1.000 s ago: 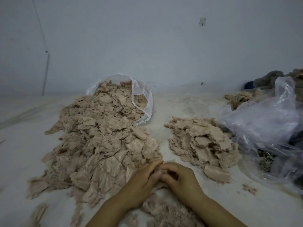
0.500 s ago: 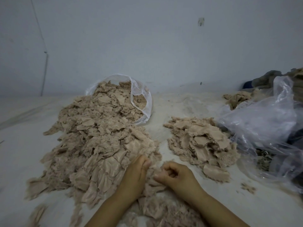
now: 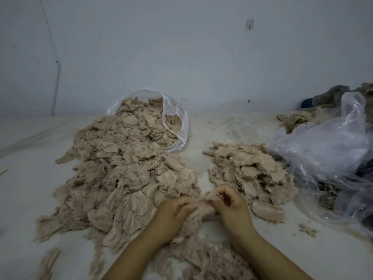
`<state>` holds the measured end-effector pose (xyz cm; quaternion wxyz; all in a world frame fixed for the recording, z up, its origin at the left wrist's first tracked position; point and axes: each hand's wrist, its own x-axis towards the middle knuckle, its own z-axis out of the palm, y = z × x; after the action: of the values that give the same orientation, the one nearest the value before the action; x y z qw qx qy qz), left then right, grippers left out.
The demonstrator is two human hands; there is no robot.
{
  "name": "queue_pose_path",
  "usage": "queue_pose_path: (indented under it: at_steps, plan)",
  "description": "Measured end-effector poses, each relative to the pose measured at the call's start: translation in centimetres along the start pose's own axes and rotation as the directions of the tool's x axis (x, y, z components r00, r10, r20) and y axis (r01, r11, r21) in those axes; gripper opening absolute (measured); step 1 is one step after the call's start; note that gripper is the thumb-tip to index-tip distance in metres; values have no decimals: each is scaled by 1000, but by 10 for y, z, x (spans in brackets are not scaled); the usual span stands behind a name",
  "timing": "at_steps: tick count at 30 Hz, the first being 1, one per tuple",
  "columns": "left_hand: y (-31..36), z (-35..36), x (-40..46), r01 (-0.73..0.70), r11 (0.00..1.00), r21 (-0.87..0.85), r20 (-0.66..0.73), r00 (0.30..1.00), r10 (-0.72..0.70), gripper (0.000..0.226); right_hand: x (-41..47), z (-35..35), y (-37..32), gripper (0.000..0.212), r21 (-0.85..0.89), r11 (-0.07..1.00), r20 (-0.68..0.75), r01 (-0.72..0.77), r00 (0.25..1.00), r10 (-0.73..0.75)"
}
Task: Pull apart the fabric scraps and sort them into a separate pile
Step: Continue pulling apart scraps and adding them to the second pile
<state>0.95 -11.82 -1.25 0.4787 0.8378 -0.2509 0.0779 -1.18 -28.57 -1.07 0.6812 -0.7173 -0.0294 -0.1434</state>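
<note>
Both hands (image 3: 203, 209) pinching scrap (image 3: 201, 208), btwn piles

A single head-worn camera looks forward and steeply down over a pale work surface (image 3: 232, 126), facing a bare blue-grey wall (image 3: 181, 47). It sits close: both forearms enter from the bottom edge. The wide lens bows the surface's far edge, and the corners are perhaps slightly blurred.
</note>
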Motion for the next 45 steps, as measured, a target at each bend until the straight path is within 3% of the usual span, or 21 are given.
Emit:
queue_pose_path:
  at_steps: [2,4,6,9,10,16,18,20,24,28,31,34,37,39,41,42,43,45]
  plan:
    - [-1,-6,0,54,993,-107,-41,997,-58,38,1,-1,0,22,73,994,31,-83,996,81]
    - [0,-8,-2,36,985,-170,-8,999,-38,30,-2,-1,-2,13,152,970,186,-191,969,162]
    - [2,-4,-3,22,988,-155,54,998,-14,20,-5,0,-4,29,71,973,274,-219,942,192]
    - [0,-2,-1,53,993,-104,56,997,-48,23,-3,0,-6,16,-60,993,170,-104,979,112]
    - [-1,-3,0,64,994,-84,46,997,-60,24,-1,0,-5,21,-64,994,110,-90,989,97]
    - [-3,-11,1,45,993,109,74,996,-53,29,2,-1,-5,24,19,994,-119,-104,987,106]
    - [-2,-16,0,82,996,16,49,995,-83,32,5,-6,-7,22,77,989,-144,-129,980,139]
    - [2,-18,-2,77,991,-105,21,997,-75,32,4,-8,-10,21,106,983,-95,-150,982,161]
    - [12,-6,-5,89,993,-73,98,992,-81,16,0,1,-12,18,124,985,-25,-117,992,120]
    - [5,-1,-2,67,997,-37,118,991,-62,30,0,-3,-10,16,181,966,95,-186,981,171]
    - [3,-2,-3,26,1000,-10,139,990,-24,23,-3,-3,-7,13,-19,985,212,-174,962,174]
    - [2,-3,-2,-23,994,104,144,990,8,16,-1,-1,-5,19,-139,989,108,-50,992,66]
    - [-6,-11,0,-8,977,214,69,998,-7,19,7,-11,-5,15,-1,999,-123,-47,991,46]
    - [-5,-14,-2,82,989,124,12,996,-84,16,9,-16,-5,13,101,991,-140,-86,985,99]
    - [5,-9,-4,145,984,-103,-15,989,-148,10,5,-9,-4,10,205,969,-32,-140,988,150]
    - [9,-5,-4,173,967,-189,-8,984,-177,21,2,-3,-4,9,226,963,34,-148,989,144]
    - [12,-1,-4,187,951,-248,7,981,-192,29,-1,2,-3,9,203,970,81,-131,990,116]
    - [20,6,-3,148,942,-302,-27,986,-164,16,-3,9,0,14,92,995,105,-43,994,33]
